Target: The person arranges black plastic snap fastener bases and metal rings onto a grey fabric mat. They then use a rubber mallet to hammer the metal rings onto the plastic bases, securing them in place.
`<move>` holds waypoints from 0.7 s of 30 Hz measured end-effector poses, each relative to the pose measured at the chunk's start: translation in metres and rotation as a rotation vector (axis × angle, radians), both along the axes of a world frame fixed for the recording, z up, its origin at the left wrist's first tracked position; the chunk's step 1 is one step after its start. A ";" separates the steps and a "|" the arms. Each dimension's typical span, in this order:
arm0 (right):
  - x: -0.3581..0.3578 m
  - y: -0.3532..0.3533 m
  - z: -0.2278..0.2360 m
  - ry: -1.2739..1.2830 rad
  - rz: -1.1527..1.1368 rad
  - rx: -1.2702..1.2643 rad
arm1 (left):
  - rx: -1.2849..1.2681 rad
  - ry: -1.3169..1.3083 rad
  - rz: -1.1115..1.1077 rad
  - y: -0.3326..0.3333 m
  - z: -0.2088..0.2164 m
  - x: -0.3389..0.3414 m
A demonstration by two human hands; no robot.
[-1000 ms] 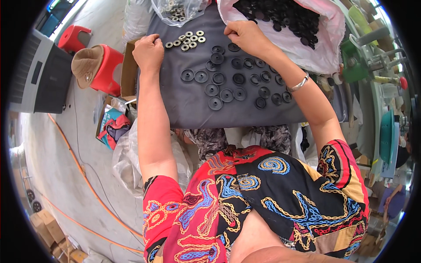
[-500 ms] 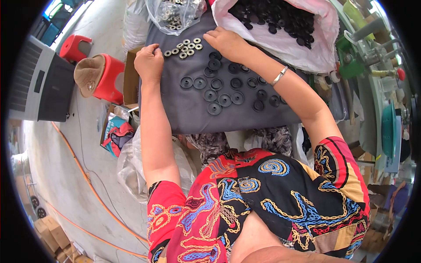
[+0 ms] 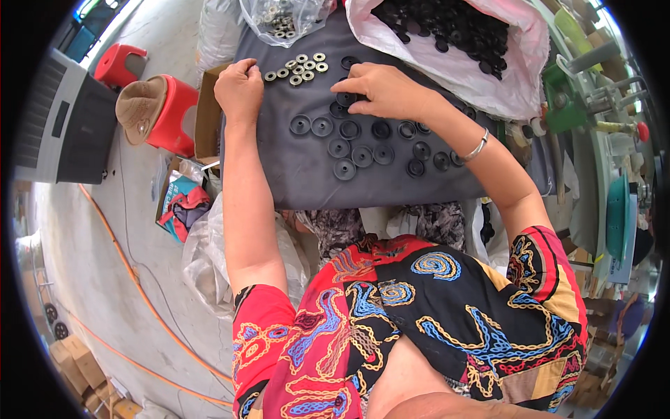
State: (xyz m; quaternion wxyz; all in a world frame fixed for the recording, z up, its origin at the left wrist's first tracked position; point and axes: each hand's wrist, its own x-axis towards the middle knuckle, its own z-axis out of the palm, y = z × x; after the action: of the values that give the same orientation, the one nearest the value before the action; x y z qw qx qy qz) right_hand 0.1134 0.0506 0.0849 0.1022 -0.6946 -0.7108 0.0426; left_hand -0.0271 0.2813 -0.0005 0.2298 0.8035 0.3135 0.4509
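Head view of two bare hands at work above a table covered in dark grey cloth [image 3: 293, 178]. The right hand [image 3: 391, 89] has shifted: half a second ago its fingertips stood just beside the small, pale metallic rings [image 3: 309, 65]; now they are over the upper left part of the scattered round black discs [image 3: 362, 156]. Thumb and forefinger are parted, with one black disc [image 3: 346, 98] visible between them; whether they touch it cannot be told. The shift suggests that the right hand is occupied with the discs rather than the rings, which lie in the same loose cluster. The left hand [image 3: 239, 91] stays at the table's left side, near the rings, fingers curled narrow; whether it holds anything cannot be told. Beyond, a clear plastic bag [image 3: 299, 36] contains more rings, and an open pinkish-white sack [image 3: 516, 94] contains a heap of small black pieces [image 3: 474, 42].
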 end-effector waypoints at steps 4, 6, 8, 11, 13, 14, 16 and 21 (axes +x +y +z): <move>0.004 0.003 -0.013 -0.076 -0.014 -0.047 | 0.005 -0.007 -0.003 0.001 0.000 0.001; 0.006 0.004 -0.014 -0.054 -0.008 -0.066 | -0.023 0.016 0.000 -0.001 0.000 0.001; 0.006 0.006 -0.016 -0.039 -0.008 -0.032 | -0.025 0.017 0.001 0.001 0.000 0.001; 0.007 0.008 -0.015 -0.017 -0.018 -0.014 | 0.012 -0.018 -0.023 -0.002 0.003 -0.001; 0.008 0.012 -0.016 -0.012 -0.029 0.053 | 0.059 -0.070 -0.089 -0.007 0.007 0.000; 0.006 0.017 -0.017 -0.016 -0.033 0.118 | 0.084 -0.107 -0.139 -0.010 0.008 0.000; 0.004 0.026 -0.019 -0.092 -0.024 0.217 | 0.141 -0.114 -0.242 -0.018 0.013 0.002; -0.009 0.037 -0.031 -0.393 0.038 0.176 | 0.179 0.184 -0.306 -0.018 0.010 0.002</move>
State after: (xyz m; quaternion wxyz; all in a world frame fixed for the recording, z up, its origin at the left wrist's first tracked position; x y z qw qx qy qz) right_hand 0.1044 0.0876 0.0535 0.0214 -0.6643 -0.7311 -0.1539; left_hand -0.0249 0.2630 0.0098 0.1935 0.8969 0.1659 0.3614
